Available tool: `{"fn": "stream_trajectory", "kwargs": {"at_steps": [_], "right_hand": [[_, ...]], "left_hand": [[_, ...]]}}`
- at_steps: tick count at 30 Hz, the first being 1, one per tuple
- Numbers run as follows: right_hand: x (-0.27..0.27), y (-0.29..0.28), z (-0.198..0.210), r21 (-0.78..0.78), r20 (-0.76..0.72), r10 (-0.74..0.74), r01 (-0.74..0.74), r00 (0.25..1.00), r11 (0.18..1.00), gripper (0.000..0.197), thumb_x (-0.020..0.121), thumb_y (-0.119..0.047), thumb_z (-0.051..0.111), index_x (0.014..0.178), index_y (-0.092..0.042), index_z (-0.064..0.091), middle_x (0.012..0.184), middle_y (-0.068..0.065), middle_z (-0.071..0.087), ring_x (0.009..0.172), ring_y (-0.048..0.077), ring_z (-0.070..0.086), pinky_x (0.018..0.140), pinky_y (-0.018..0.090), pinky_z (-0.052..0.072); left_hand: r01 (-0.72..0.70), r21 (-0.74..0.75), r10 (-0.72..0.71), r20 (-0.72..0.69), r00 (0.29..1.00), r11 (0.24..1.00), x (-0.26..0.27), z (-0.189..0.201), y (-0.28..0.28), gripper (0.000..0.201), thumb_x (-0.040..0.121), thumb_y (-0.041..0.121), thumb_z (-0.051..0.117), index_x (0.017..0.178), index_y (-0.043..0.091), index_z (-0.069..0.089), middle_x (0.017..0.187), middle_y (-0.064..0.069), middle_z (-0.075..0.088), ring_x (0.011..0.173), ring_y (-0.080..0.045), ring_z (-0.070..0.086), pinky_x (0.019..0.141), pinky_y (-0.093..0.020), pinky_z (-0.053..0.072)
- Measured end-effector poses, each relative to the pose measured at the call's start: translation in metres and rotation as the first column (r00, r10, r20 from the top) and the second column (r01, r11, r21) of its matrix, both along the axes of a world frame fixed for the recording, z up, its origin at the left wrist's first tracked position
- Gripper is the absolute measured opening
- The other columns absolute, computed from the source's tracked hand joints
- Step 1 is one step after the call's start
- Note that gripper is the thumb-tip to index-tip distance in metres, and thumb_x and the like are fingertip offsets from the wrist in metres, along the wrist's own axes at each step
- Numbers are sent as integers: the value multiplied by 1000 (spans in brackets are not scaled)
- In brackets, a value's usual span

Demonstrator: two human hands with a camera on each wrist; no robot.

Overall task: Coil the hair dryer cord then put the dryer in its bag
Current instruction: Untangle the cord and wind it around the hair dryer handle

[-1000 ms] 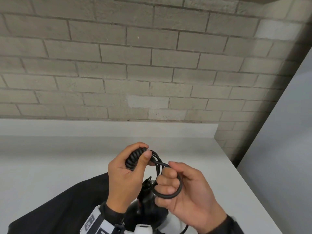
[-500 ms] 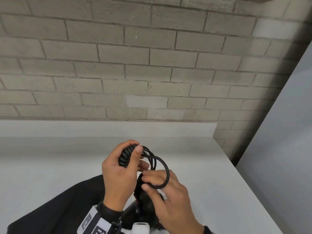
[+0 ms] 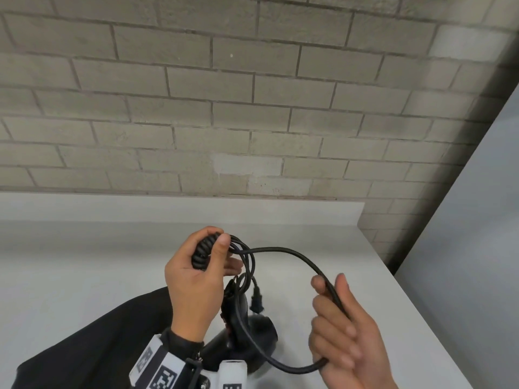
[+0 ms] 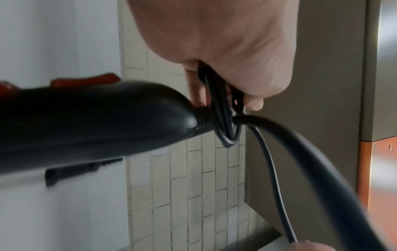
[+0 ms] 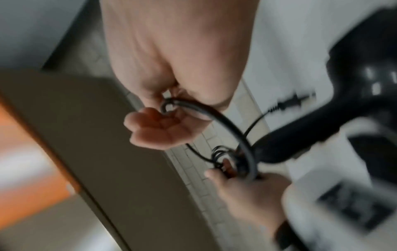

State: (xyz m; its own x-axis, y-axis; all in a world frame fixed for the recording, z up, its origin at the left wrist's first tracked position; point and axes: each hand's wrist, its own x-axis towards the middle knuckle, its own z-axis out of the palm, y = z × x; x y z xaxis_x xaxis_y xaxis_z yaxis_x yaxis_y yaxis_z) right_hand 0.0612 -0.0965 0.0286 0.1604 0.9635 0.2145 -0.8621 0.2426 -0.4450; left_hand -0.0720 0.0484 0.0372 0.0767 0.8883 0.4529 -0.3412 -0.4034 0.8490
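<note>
black cord (image 3: 283, 250), black dryer (image 3: 254, 329) — red switches (image 4: 86, 80)

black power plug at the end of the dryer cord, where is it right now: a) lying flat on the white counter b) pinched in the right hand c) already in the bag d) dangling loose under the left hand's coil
d: the black power plug hangs free below the coiled black cord gripped in the left hand, while the right hand holds only a loop of cord.
</note>
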Motion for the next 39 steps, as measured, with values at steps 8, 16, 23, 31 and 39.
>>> {"fn": "stream_trajectory", "kwargs": {"at_steps": [8, 16, 23, 31, 39], "right_hand": [[-37, 6, -32, 256, 912, -393, 910, -116, 327, 73, 59, -36, 82, 124, -39, 50, 119, -13, 56, 107, 17, 57, 90, 26, 46], [-70, 10, -11, 440, 886, -386, 729, -256, 524, 21, 70, -52, 69, 72, -34, 60, 65, -14, 57, 66, 5, 55, 58, 10, 40], [-54, 17, -14, 189, 979, -194, 595, -57, 781, 6, 88, -35, 64, 88, -29, 65, 79, -13, 66, 80, 7, 61, 69, 15, 48], [-7, -19, -17, 448, 853, -521, 493, 13, 746, 9, 88, -31, 71, 88, -23, 75, 82, -5, 71, 75, 19, 69, 70, 24, 53], [27, -41, -31, 285, 626, -704, 742, 335, 606, 24, 73, -37, 83, 84, -17, 76, 64, 8, 68, 62, 26, 68, 73, 44, 59]], "left_hand": [[-33, -6, 33, -18, 999, 999, 2, -2, -5, 18, 82, 29, 68, 94, 15, 68, 69, -5, 67, 50, -29, 69, 49, -30, 58], [-65, 20, 65, -50, 997, 998, 10, -2, -14, 18, 82, 34, 70, 94, 21, 69, 70, -3, 69, 52, -24, 70, 52, -34, 58], [-102, 75, 109, -93, 990, 992, 5, -2, -9, 16, 83, 36, 68, 93, 24, 69, 73, 1, 71, 59, -18, 71, 61, -38, 62], [-136, 23, 138, -74, 988, 990, -5, -5, 7, 11, 84, 33, 68, 91, 25, 69, 77, 5, 73, 64, -16, 73, 62, -26, 61], [-60, -25, 59, -38, 998, 998, 0, -5, 3, 15, 83, 29, 68, 92, 18, 70, 74, -4, 72, 64, -22, 72, 67, -42, 63]]}}
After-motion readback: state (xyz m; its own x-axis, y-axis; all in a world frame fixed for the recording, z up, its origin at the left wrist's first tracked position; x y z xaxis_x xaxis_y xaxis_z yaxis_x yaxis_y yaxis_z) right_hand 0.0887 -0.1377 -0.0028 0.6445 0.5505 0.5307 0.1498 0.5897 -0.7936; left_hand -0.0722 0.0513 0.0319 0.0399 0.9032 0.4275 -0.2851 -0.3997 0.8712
